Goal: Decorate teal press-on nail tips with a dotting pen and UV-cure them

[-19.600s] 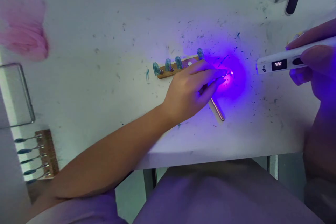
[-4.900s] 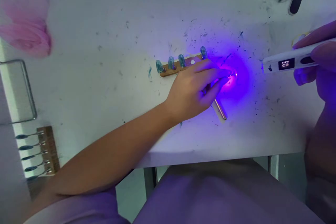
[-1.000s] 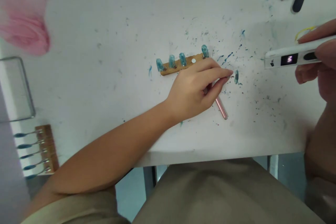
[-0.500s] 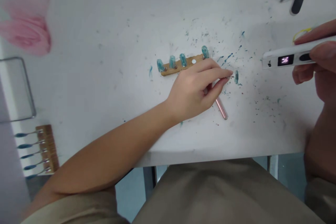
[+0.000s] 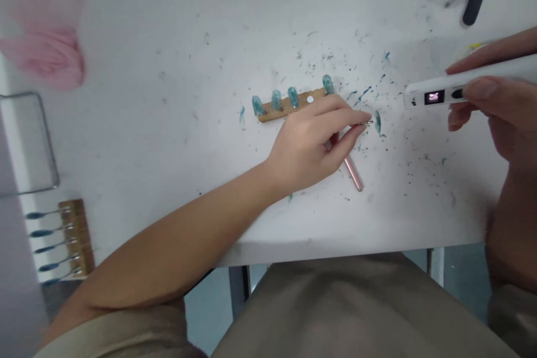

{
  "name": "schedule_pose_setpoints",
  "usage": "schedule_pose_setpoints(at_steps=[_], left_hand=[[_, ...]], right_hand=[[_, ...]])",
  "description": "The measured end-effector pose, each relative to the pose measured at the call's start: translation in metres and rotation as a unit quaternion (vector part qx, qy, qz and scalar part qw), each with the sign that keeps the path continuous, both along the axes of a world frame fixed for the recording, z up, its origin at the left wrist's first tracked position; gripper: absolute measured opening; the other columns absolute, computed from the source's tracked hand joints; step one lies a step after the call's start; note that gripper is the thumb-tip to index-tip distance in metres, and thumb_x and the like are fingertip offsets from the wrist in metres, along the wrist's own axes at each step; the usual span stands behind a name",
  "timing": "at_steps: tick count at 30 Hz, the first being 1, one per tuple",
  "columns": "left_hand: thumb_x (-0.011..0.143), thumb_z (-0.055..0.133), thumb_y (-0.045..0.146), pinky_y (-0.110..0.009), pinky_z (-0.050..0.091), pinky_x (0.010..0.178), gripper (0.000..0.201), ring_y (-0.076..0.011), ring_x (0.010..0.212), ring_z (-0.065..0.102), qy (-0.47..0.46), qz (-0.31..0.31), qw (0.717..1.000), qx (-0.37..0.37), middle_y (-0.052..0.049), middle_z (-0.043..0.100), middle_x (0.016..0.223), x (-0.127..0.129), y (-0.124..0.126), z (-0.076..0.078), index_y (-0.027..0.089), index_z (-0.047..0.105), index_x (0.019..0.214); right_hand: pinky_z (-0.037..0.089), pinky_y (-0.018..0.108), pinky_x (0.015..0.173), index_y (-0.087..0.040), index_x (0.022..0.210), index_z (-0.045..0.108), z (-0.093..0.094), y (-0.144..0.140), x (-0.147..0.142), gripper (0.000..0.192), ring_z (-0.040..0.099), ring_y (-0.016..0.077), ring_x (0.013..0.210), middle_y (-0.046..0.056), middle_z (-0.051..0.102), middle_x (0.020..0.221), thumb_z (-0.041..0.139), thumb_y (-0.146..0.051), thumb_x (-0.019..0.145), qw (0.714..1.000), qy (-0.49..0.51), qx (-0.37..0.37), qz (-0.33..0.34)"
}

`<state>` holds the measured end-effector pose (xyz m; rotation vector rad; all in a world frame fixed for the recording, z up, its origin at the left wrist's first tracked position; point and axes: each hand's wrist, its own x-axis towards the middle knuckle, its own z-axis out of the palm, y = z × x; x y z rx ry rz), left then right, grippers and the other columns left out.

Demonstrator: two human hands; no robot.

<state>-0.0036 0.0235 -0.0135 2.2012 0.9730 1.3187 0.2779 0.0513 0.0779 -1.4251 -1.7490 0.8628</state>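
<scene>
The person is wearing plain, grey-brown clothing. The left sleeve is ending near the elbow, creasing loosely and leaving the left forearm and left hand bare. The right sleeve is looking darker and blurred, while matching cloth is spreading over the body in soft folds, the right hand also showing bare

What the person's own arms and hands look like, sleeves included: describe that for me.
Both the left hand and the right hand are ungloved, with no ring, watch or bracelet visible. The left forearm is bare up to a loose, plain, grey-brown left sleeve ending near the elbow. The right forearm is also bare, partly in shadow.
</scene>
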Motion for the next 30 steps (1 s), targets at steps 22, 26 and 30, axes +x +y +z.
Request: schedule_pose_setpoints(at_steps=[22, 26, 30], left_hand=[[0.118, 0.066, 0.042, -0.029, 0.056, 0.058, 0.012, -0.0074, 0.060, 0.060, -0.140, 0.047, 0.989, 0.022, 0.003, 0.077, 0.092, 0.005, -0.004, 0.007, 0.033, 0.073, 0.114], [0.122, 0.063, 0.045, -0.027, 0.050, 0.054, 0.022, -0.0045, 0.063, 0.060, -0.148, 0.102, 0.983, 0.028, 0.003, 0.073, 0.093, 0.008, -0.008, 0.018, 0.028, 0.068, 0.110], [0.121, 0.064, 0.049, -0.027, 0.044, 0.047, 0.021, -0.0048, 0.060, 0.058, -0.205, 0.112, 0.972, 0.038, 0.003, 0.073, 0.098, 0.015, -0.009, 0.020, 0.030, 0.069, 0.113]], right_hand=[[0.061, 0.041, 0.088, -0.027, 0.110, 0.085, -0.038, 0.015, 0.000, 0.035, 0.078, 0.0229, 0.100, 0.007, 0.083, 0.111, 0.093, -0.046, 0.081, 0.989, -0.145, 0.007, 0.002], [0.062, 0.041, 0.089, -0.027, 0.112, 0.084, -0.042, 0.016, -0.004, 0.033, 0.072, 0.0210, 0.093, 0.007, 0.081, 0.108, 0.089, -0.044, 0.084, 0.980, -0.200, 0.010, 0.008], [0.060, 0.041, 0.089, -0.025, 0.107, 0.082, -0.046, 0.018, -0.007, 0.028, 0.069, 0.0205, 0.091, 0.008, 0.079, 0.104, 0.087, -0.038, 0.084, 0.975, -0.216, 0.031, 0.032]])
